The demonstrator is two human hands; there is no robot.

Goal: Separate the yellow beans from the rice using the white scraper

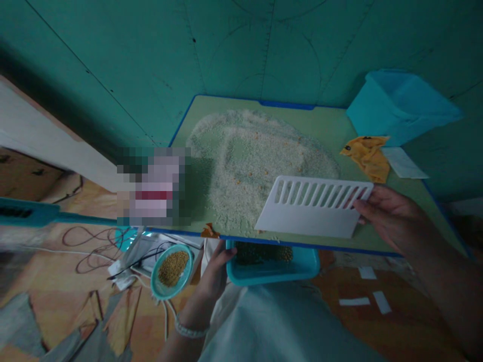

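Note:
My right hand grips the right end of a white slotted plastic panel, thumb on its front. The panel is tilted over the table's near edge. Beneath and behind it spreads a layer of pale grains, rice-like, with several yellow-orange kernels scattered through it. Closed on the left rim of a turquoise plastic basin is my left hand; its thumb shows at the rim and the other fingers are mostly hidden. The basin is on my lap just below the table edge, with dark and tan contents partly hidden.
The blue-edged table meets a green wall. At its right are a turquoise bin, a yellow cloth and a white sheet. A pixelated object is at left. Below stands a bowl of tan grains, near floor cables.

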